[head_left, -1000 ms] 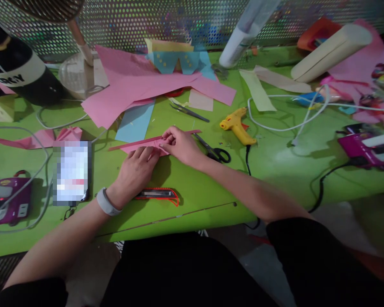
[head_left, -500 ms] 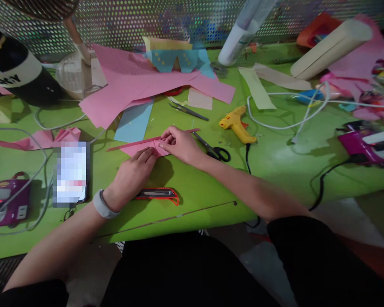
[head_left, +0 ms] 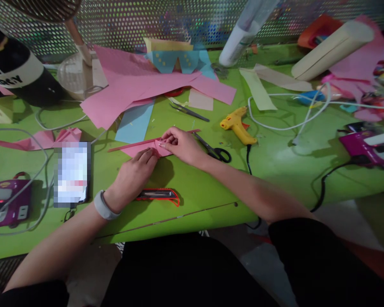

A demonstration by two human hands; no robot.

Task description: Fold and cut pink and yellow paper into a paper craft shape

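A small folded piece of pink paper [head_left: 132, 149] lies on the green table under both hands. My left hand [head_left: 137, 170] rests on its near edge, fingers together and pressing it. My right hand [head_left: 182, 145] pinches the paper's right part between thumb and fingers. Just behind the paper runs a thin pink strip [head_left: 124, 146], partly covered by the right fingers. Scissors [head_left: 222, 153] with black handles lie to the right of my right hand. A red-edged utility knife [head_left: 158, 194] lies close to my left wrist, its left end hidden.
Beyond the hands are tweezers [head_left: 190, 111], large pink sheets [head_left: 115, 98] and a blue sheet [head_left: 136, 121]. A yellow glue gun [head_left: 238, 125] with a black cord lies right. A phone [head_left: 73, 175] and a purple power strip [head_left: 14, 200] are left; white cables [head_left: 275, 127] cross the table.
Both hands stay on the pink paper in almost the same pose. The whole view has shifted very slightly; nothing else visibly moves.
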